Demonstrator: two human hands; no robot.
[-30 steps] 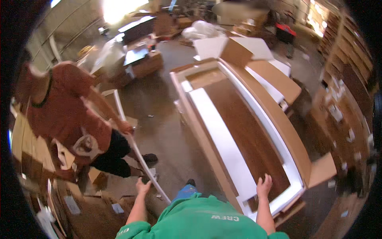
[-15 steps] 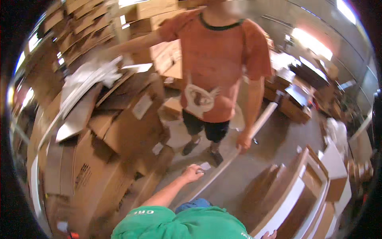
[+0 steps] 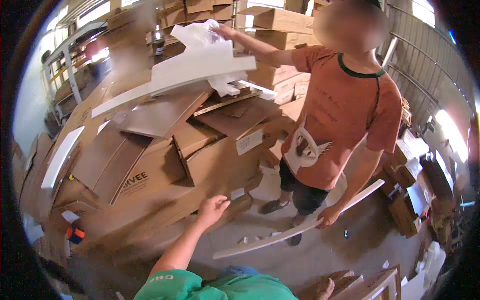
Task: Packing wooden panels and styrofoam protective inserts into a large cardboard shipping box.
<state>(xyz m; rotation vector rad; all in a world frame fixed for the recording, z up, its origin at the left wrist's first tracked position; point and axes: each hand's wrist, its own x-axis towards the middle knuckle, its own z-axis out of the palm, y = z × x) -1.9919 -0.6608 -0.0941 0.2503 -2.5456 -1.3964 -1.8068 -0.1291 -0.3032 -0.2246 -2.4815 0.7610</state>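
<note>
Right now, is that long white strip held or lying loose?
Held: the co-worker's hand grips the strip partway along. Whether its near end touches the floor, I cannot tell.

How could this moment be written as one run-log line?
left hand: raised, no object visible | right hand: low, near carton, contact unclear | co-worker: holding long white strip

Green shirt (image 3: pixel 225 289), white sleeve lettering (image 3: pixel 162 277).

The grey floor (image 3: pixel 372 250) carries scraps (image 3: pixel 385 264), cartons (image 3: pixel 220 155) and, apparently, an open box (image 3: pixel 365 287) at the view's lower edge.
</note>
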